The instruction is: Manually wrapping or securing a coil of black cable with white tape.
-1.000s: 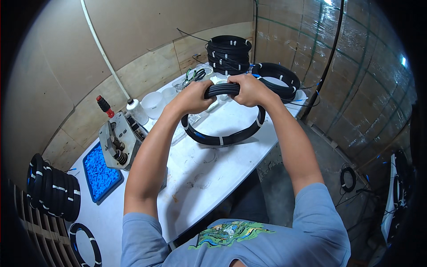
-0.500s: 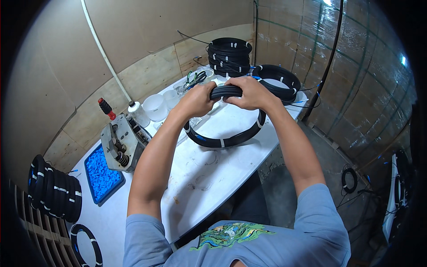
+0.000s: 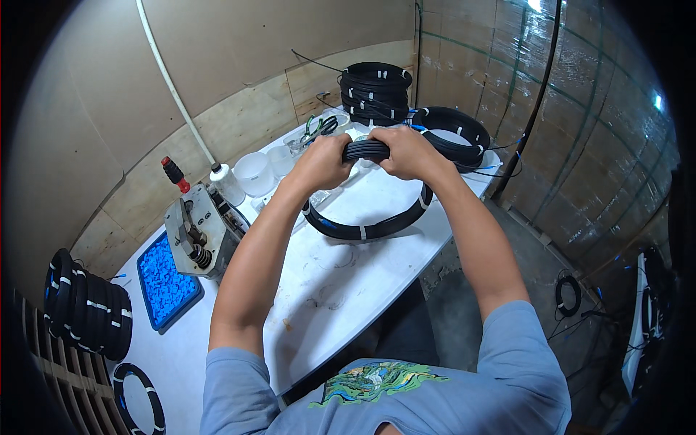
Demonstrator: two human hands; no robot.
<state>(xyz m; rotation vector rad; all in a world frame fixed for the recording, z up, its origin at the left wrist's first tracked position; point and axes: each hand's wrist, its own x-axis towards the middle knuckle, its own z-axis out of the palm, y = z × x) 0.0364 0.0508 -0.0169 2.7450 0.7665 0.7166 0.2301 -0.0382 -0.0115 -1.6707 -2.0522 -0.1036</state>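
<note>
Between my two hands a coil of black cable [image 3: 366,150] is raised at its far side, tilted over the white table. White ties band it, one on the near side, where a bit of blue also shows. My left hand [image 3: 325,162] is closed round the coil's upper edge from the left. From the right, my right hand [image 3: 407,153] grips the same bundle, fingers wrapped over the far side and thumb toward me. A short stretch of bare strands shows between the hands. My fingertips are hidden behind the coil.
Stacked black coils [image 3: 375,93] and another coil [image 3: 453,136] stand at the table's far end. Left are plastic cups [image 3: 254,174], a white bottle [image 3: 226,184], a metal machine [image 3: 199,230] and a tray of blue pieces [image 3: 168,279]. More coils [image 3: 90,304] sit far left.
My right hand has shifted slightly along the coil, its thumb now drawn in beside the strands. The left hand keeps its hold, and the coil stays nearly in place.
</note>
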